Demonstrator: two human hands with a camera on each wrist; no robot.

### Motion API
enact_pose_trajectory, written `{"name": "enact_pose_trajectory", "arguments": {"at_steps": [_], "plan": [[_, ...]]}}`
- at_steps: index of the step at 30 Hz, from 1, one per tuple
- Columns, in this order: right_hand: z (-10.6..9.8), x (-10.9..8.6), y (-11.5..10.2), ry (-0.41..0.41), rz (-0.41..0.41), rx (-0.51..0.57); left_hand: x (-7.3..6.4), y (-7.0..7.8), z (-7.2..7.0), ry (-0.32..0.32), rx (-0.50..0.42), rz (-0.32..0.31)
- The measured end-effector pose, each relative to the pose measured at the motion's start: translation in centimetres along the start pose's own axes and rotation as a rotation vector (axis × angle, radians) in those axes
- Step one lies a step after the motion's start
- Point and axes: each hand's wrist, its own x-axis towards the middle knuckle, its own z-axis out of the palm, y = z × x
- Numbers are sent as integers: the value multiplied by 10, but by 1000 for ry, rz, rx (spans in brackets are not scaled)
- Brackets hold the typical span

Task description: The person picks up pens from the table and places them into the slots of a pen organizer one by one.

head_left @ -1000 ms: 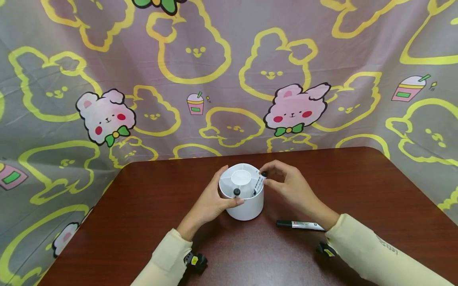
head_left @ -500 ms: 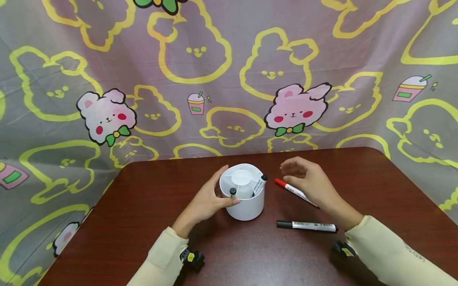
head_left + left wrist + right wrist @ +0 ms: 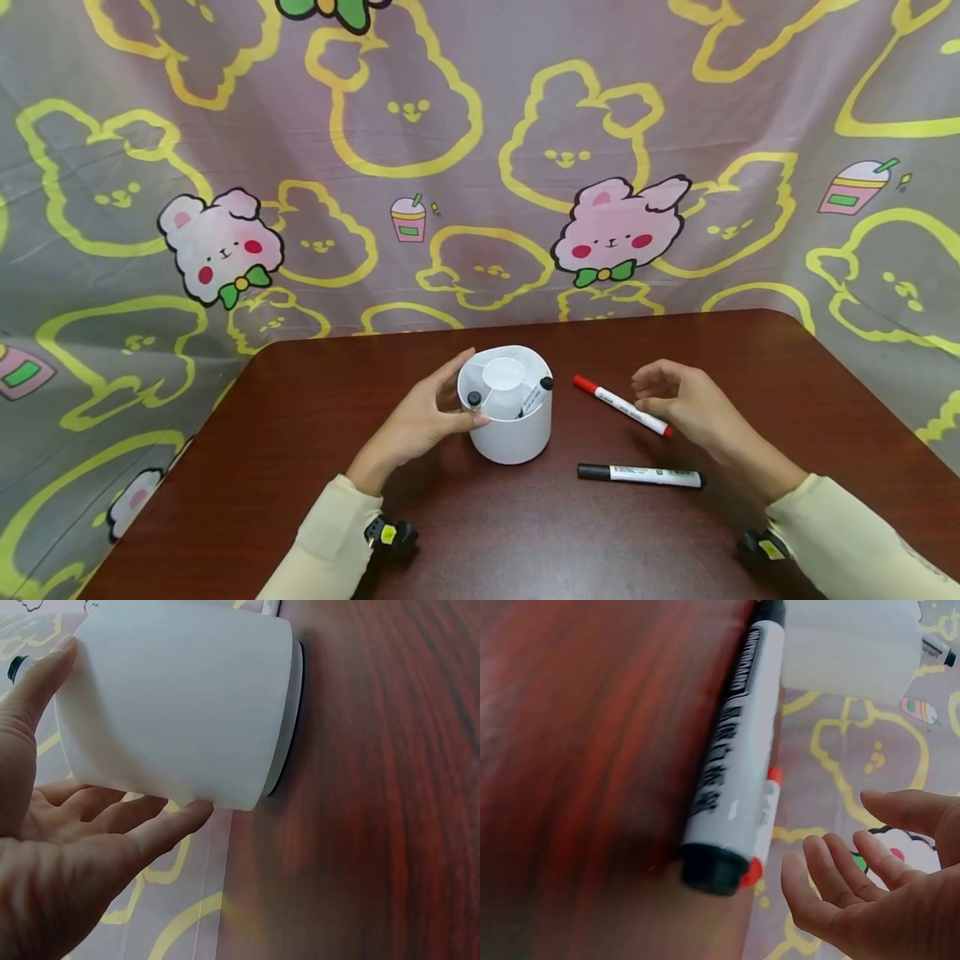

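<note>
A white round pen holder with divided compartments and a round middle cup stands on the table. My left hand grips it from the left, thumb at the front rim and fingers around the wall; in the left wrist view the hand touches its side. Two black-ended markers are in the holder: a marker at the front left and a leaning marker at the right. My right hand hovers with loosely bent fingers beside the red-capped marker, holding nothing.
A black-capped whiteboard marker lies on the dark red-brown table, in front of the red one. Behind the table hangs a patterned cloth with cartoon bears. Each wrist carries a small black camera.
My right hand has let go of the right-hand marker in the holder and moved right, uncovering the red-capped marker. The holder has turned slightly, its front marker shifting left.
</note>
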Motion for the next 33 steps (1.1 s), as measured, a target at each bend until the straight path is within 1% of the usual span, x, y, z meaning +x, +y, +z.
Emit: {"name": "enact_pose_trajectory", "arguments": {"at_steps": [6, 12, 18, 23, 29, 33], "plan": [[0, -1, 10, -23, 34, -8, 0, -2, -6, -21, -17, 10], [1, 1, 17, -43, 32, -14, 0, -4, -9, -38, -39, 24], [4, 6, 19, -61, 51, -12, 0, -2, -5, -32, -61, 4], [7, 9, 19, -74, 70, -8, 0, -1, -2, -15, -53, -6], [11, 10, 20, -76, 95, -56, 2, -2, 2, -10, -72, -1], [13, 11, 21, -71, 96, -94, 3, -2, 5, -3, -80, -1]]}}
